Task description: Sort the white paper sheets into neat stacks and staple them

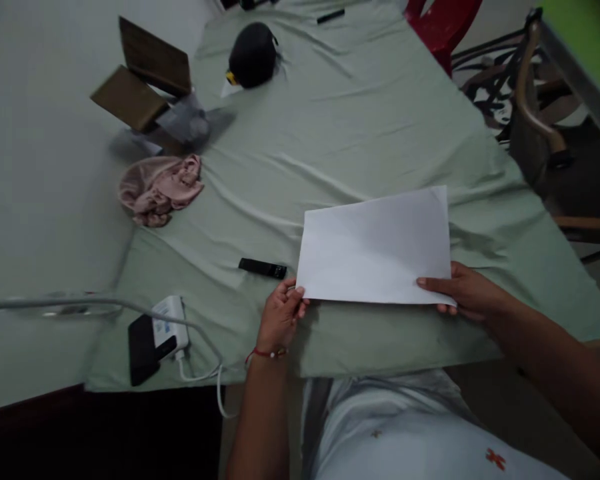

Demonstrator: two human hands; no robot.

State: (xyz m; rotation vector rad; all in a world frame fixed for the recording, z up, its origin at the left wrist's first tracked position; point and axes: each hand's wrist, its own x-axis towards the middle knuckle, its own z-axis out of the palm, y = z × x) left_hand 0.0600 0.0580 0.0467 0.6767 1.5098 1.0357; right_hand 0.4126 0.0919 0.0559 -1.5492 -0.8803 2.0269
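Note:
A white sheet of paper [375,247] lies on the pale green cloth [360,120] near the front edge. My left hand [280,315] pinches the sheet's near left corner. My right hand [467,292] grips the near right corner, thumb on top. Both hands hold the paper just above or on the cloth; I cannot tell which.
A small black stick-shaped device [263,268] lies left of the paper. A white power bank with cable [170,323] and a black phone [143,347] sit at the front left. Further back are a pink crumpled cloth [159,188], brown boxes [143,80] and a black rounded object [253,55]. Chairs [535,100] stand at right.

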